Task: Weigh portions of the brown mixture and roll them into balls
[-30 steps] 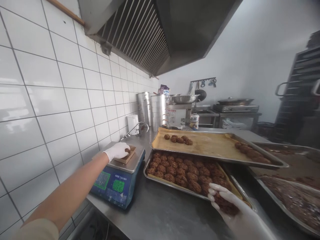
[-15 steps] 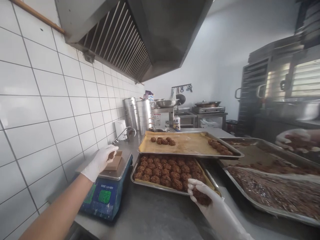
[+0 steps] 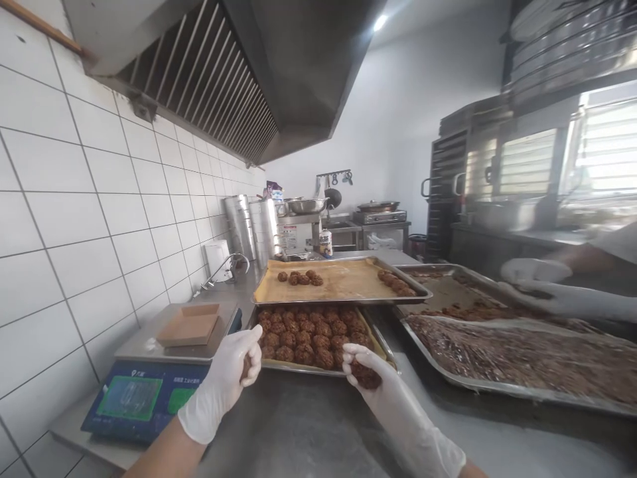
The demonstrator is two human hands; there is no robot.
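My left hand point(image 3: 221, 378), in a white disposable glove, has left the scale and pinches a small brown lump point(image 3: 245, 367) in its fingers. My right hand point(image 3: 381, 411), also gloved, is shut on a larger rough brown patty point(image 3: 367, 377) and sits at the front rim of a metal tray point(image 3: 318, 371). That tray holds rows of dark brown patties point(image 3: 306, 335). Behind my left hand stands a blue digital scale point(image 3: 144, 395) with a square of brown cardboard point(image 3: 189, 325) on its steel pan.
A second tray lined with baking paper point(image 3: 338, 280) overlaps the patty tray and holds several patties. A co-worker's gloved hands point(image 3: 542, 284) work over a large tray of brown mixture point(image 3: 497, 355) at right. Tiled wall at left; steel counter in front.
My left hand has come off the scale and moved right with the lump, uncovering the cardboard. The view has swung right, and the co-worker's hands now reach further over the mixture tray.
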